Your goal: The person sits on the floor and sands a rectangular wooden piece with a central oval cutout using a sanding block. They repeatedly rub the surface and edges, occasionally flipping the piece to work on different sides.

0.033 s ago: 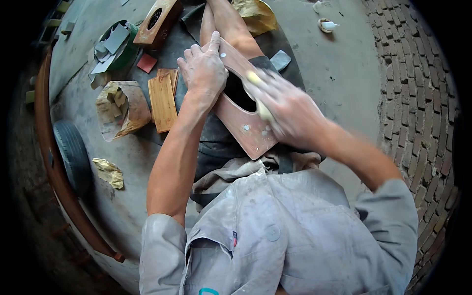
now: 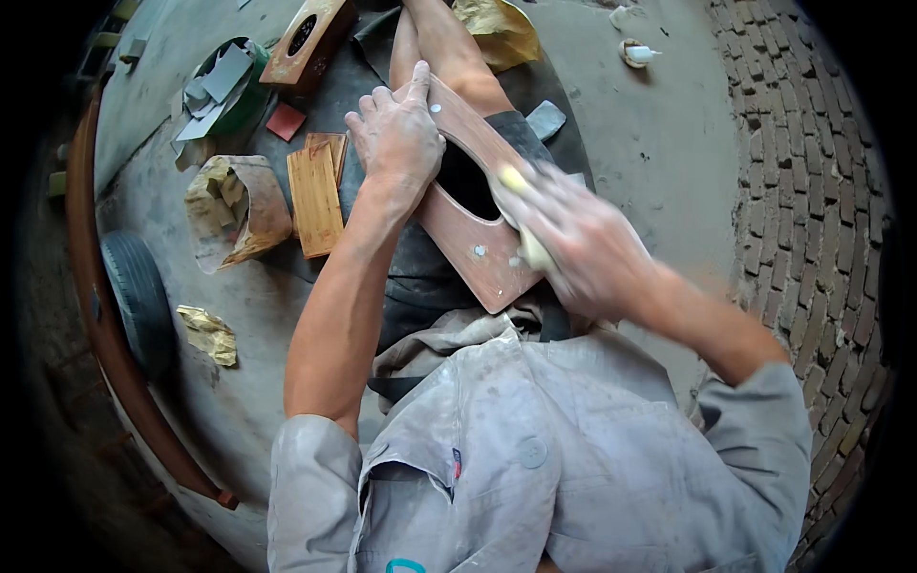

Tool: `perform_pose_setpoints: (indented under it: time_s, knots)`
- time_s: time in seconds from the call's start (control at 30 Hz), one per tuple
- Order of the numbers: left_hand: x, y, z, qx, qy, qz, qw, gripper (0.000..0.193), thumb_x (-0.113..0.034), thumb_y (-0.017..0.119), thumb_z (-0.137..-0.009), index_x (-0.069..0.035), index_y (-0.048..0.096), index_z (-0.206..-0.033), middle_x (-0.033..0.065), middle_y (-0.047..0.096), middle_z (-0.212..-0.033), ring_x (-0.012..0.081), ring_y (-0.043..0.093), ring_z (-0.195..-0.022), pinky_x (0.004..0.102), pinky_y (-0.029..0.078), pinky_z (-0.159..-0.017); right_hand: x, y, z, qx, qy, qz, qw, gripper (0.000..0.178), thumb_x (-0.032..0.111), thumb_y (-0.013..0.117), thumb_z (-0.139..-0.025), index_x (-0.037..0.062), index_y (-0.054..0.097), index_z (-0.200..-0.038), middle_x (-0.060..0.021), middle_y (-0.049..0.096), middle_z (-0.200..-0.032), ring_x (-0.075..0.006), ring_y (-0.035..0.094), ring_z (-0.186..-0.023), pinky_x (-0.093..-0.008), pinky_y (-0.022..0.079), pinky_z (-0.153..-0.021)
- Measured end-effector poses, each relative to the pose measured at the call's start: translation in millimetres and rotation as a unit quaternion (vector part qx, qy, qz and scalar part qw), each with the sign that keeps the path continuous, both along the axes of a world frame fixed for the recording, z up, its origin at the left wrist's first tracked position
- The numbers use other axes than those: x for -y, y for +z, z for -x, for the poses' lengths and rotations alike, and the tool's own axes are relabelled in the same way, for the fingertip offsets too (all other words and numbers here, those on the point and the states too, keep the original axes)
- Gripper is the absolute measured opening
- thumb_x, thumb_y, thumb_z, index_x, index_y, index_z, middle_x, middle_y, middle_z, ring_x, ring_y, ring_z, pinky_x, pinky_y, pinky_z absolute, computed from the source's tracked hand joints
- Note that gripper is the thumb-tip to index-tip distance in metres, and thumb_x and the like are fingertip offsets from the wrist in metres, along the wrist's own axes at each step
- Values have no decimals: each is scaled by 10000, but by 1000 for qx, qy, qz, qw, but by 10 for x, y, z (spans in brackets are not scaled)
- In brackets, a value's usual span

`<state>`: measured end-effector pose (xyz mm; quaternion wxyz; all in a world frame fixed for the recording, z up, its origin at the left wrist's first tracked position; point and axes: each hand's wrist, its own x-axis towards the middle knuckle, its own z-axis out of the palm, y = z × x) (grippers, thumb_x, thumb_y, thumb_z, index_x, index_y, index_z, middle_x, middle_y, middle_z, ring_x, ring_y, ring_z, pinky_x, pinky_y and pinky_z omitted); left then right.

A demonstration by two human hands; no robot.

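Note:
A reddish wooden tissue box point(image 2: 480, 277) with a dark oval opening lies slanted across my lap. Pale filler spots and dust mark its top. My left hand point(image 2: 396, 138) grips its far left side, one finger stretched along the far end; the fingertips over the opening's side are hidden. On the right long edge, my right hand point(image 2: 583, 234) presses a folded piece of pale yellow sandpaper point(image 2: 537, 253) against the wood. That hand is blurred by motion, and its fingers cover most of the sandpaper.
A second tissue box point(image 2: 308, 43) stands far left beside a green bucket point(image 2: 250, 107) of scraps. Nearer are a red block point(image 2: 286, 120), wooden boards point(image 2: 315, 201), a cut-open container point(image 2: 263, 205), crumpled yellow paper point(image 2: 207, 334) and a tire point(image 2: 138, 301). A small bottle point(image 2: 642, 53) lies far right.
My right hand has slid with the sandpaper toward me and to the right along the box's edge. My left hand and the box are nearly unmoved.

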<state>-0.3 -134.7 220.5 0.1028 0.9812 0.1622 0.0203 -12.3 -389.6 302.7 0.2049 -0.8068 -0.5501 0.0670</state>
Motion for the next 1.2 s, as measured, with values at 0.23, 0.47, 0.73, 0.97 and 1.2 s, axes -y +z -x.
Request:
perform_pose_setpoints:
  time_s: [0.23, 0.47, 0.73, 0.97, 1.2]
  knots:
    - [45, -55, -25, 21, -5, -3, 1000, 807, -153, 711, -889, -227, 480, -1659, 217, 648, -1267, 404, 603, -1206, 563, 439, -1051, -182, 92, 158, -28, 9, 23, 999, 606, 78, 650, -848, -122, 606, -1419, -299, 620, -1489, -399, 571, -1451, -507, 384, -1285]
    - [46, -5, -21, 14, 3, 6, 1000, 811, -142, 707, -891, -217, 469, -1662, 231, 646, -1257, 413, 598, -1207, 568, 436, -1042, -211, 117, 365, -9, -10, 17, 1000, 600, 121, 685, -846, -141, 616, -1381, -318, 634, -1450, -420, 591, -1415, -500, 381, -1275]
    - [19, 29, -15, 17, -4, 17, 1000, 827, -129, 706, -883, -198, 456, -1669, 232, 643, -1271, 413, 593, -1215, 566, 424, -1056, 14, 257, 484, 49, -10, 65, 997, 553, 108, 644, -872, -145, 639, -1363, -310, 638, -1451, -414, 587, -1426, -514, 400, -1263]
    - [31, 10, 12, 0, -8, 22, 1000, 827, -137, 717, -880, -203, 463, -1665, 223, 641, -1284, 403, 586, -1234, 563, 424, -1068, -410, -53, -96, 48, 16, 37, 998, 585, 148, 697, -843, -147, 642, -1345, -319, 625, -1468, -410, 574, -1435, -486, 385, -1280]
    - [49, -7, 2, 36, -17, 7, 999, 822, -142, 717, -865, -204, 483, -1650, 221, 648, -1266, 405, 599, -1207, 579, 439, -1049, -159, 97, 68, 21, -19, 24, 999, 585, 50, 653, -835, -162, 606, -1378, -349, 606, -1467, -465, 578, -1408, -518, 403, -1257]
